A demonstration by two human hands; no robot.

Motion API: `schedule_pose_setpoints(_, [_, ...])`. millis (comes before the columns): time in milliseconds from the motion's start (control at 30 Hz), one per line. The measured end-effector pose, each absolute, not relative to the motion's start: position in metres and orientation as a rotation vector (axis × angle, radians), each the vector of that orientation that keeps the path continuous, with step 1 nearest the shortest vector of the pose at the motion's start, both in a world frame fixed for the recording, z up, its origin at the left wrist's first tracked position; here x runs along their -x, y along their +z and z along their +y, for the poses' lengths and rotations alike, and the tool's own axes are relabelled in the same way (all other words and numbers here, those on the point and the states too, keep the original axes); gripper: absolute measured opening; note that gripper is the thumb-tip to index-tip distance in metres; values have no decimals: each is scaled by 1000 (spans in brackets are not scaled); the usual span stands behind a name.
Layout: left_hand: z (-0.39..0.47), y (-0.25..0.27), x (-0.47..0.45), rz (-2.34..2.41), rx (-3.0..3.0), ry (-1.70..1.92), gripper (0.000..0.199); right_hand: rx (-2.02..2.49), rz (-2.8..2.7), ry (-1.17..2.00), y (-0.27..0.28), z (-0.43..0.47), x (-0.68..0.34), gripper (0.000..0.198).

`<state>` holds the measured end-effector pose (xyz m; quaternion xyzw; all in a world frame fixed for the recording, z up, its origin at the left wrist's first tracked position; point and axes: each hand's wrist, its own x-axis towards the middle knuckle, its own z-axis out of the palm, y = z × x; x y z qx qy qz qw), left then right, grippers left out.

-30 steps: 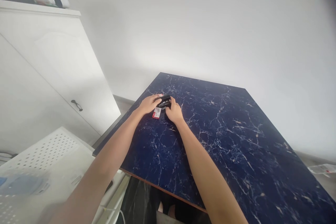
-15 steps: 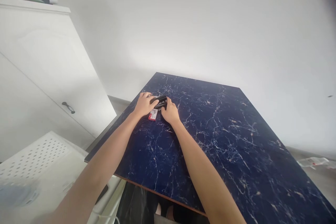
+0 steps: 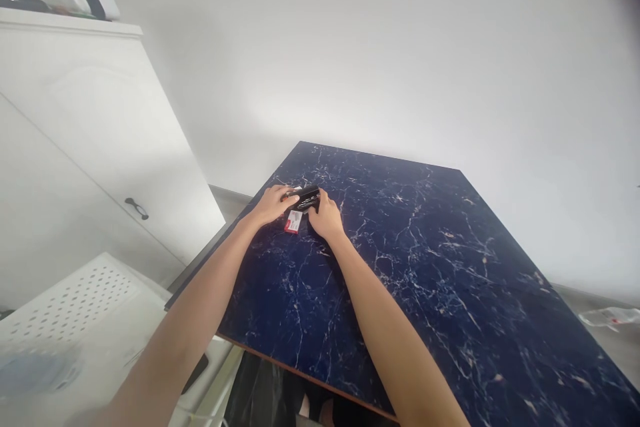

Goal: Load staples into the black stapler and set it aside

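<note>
A small black object that looks like a stapler [image 3: 309, 195] is between my hands, on the dark blue marbled table [image 3: 400, 247]. My right hand [image 3: 326, 215] is closed round its right end, thumb at the near side and fingers beyond. At its left end is my left hand [image 3: 273, 204], with the thumb laid against it and the other fingers bent over beyond, partly hidden. Just in front of the stapler lies a small red and white box [image 3: 293, 222], and a bit of something white shows behind my left fingers.
A white cabinet [image 3: 100, 147] with a dark handle [image 3: 137, 208] stands to the left. Below it is a white perforated surface [image 3: 70, 300] with a clear plastic item on it. A white wall [image 3: 390, 60] rises behind the table. Clear plastic packaging [image 3: 610, 317] lies beyond the right edge.
My left hand has shifted slightly left and its fingers have changed position, so more of the red and white box shows. My right hand keeps its grip. The camera view has tilted a little.
</note>
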<state>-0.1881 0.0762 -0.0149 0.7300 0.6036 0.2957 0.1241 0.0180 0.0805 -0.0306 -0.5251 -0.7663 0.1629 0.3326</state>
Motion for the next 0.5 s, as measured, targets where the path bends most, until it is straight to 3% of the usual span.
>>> schedule_pose_setpoints(367, [71, -4, 178, 1717, -2204, 781, 57, 1389, -1900, 544, -29, 87, -20, 55])
schedule_pose_setpoints(500, [73, 2, 190, 1449, -2007, 807, 59, 1413, -1858, 588, -27, 87, -20, 54])
